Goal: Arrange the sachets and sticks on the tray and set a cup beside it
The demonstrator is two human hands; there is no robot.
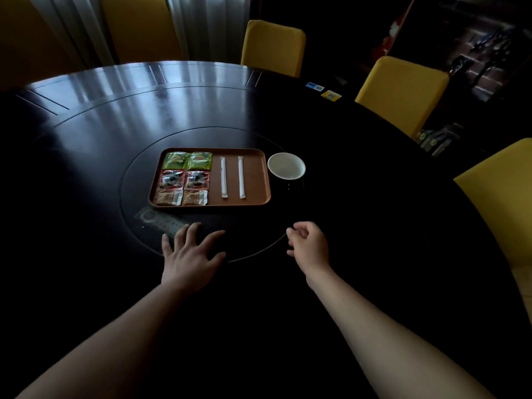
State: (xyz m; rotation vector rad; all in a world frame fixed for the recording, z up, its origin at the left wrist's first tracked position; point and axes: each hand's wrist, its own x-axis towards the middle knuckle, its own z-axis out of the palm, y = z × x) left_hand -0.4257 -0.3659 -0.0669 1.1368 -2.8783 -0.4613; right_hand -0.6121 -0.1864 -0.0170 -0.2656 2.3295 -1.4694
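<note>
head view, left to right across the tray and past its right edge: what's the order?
left sachet column → right sachet column → left stick → right stick → bare tray floor → cup, on the table just off the tray's right rim.

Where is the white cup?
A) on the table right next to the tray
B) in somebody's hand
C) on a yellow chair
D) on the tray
A: the white cup stands on the dark table, just past the right rim of the tray.
</note>
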